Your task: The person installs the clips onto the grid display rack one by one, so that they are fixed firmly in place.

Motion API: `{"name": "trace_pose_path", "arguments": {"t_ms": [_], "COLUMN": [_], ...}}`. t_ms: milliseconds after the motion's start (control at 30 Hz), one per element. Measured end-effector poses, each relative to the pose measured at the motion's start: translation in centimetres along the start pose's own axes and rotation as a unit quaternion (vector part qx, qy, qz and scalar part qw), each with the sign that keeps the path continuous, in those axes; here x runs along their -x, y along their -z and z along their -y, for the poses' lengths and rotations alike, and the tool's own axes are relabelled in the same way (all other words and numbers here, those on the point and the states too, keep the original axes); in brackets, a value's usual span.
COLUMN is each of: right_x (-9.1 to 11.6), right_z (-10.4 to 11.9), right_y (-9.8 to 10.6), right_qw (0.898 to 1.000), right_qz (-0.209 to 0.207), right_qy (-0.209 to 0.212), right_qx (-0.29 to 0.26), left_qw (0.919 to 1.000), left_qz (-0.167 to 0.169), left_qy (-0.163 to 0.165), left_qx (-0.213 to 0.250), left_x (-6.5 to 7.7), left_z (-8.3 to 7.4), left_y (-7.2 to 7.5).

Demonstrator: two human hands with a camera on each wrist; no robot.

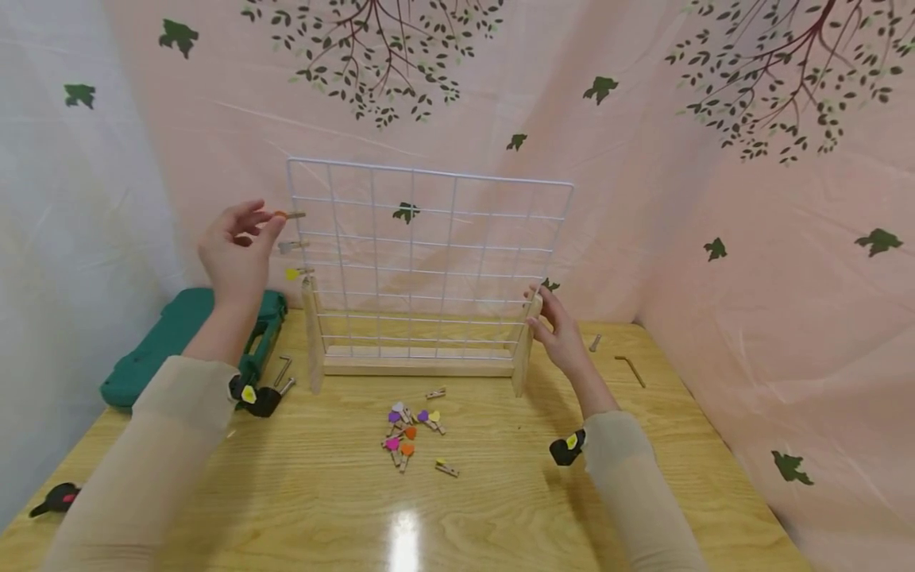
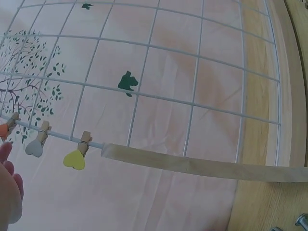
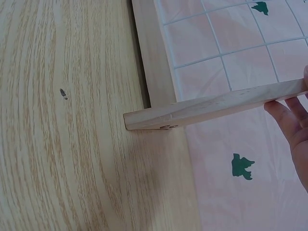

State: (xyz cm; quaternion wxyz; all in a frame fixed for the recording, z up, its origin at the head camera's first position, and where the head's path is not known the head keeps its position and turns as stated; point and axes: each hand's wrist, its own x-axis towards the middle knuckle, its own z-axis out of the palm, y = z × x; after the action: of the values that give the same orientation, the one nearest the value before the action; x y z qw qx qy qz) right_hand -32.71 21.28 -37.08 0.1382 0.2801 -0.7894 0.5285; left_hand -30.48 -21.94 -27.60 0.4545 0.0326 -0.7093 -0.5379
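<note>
A white wire grid (image 1: 412, 170) stands upright in a wooden frame. At its upper left edge, my left hand (image 1: 239, 246) pinches an orange heart clothespin (image 1: 281, 214) between thumb and forefinger; the clip's wooden end meets the edge wire. Below it, a grey heart clothespin (image 2: 34, 147) and a yellow heart clothespin (image 2: 74, 160) are clipped to the same wire. My right hand (image 1: 561, 334) holds the top of the right wooden post (image 3: 216, 106), thumb on the near side; some of its fingers are hidden behind the post.
Several heart clothespins (image 1: 407, 450) lie in a loose pile before the frame's wooden base (image 1: 418, 369). A green case (image 1: 167, 342) is at the left, with a hex key (image 1: 283, 371) beside it. Another hex key (image 1: 632, 371) and a bolt (image 1: 595, 343) lie at the right.
</note>
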Motion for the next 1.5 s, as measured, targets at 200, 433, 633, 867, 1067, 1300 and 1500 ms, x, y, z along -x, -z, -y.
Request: {"name": "trace_pose_path", "arguments": {"t_ms": [200,433,633,867,1067,1300,1500], "right_x": [0.0,0.0,0.0,0.0,0.1,0.0,0.0], "right_z": [-0.1,-0.1,-0.3,0.0,0.0,0.1,0.1], "right_y": [-0.1,0.0,0.0,0.0,0.0,0.0,-0.1], "right_qw": [1.0,1.0,1.0,1.0,1.0,1.0,1.0], "right_qz": [0.001,0.003,0.001,-0.001,0.0,0.0,0.001], "right_qy": [-0.007,-0.004,0.001,-0.005,-0.004,-0.006,-0.003], "right_qx": [-0.007,-0.018,-0.022,-0.013,-0.014,-0.015,-0.015], "left_qw": [0.9974,0.9772,0.9324,0.8678,0.8124,0.7793,0.766], "left_qz": [0.041,0.179,0.335,0.48,0.573,0.618,0.629], "left_qy": [-0.052,-0.085,-0.063,-0.052,-0.038,-0.055,-0.09], "left_qx": [-0.028,-0.076,-0.121,-0.117,-0.1,-0.089,-0.1], "left_x": [2.6,7.4,11.7,15.2,16.5,16.8,17.0], "left_z": [-1.1,-0.1,3.1,7.2,9.1,10.2,10.6], "left_y": [0.9,0.7,-0.5,-2.4,-3.7,-4.8,-5.4]}}
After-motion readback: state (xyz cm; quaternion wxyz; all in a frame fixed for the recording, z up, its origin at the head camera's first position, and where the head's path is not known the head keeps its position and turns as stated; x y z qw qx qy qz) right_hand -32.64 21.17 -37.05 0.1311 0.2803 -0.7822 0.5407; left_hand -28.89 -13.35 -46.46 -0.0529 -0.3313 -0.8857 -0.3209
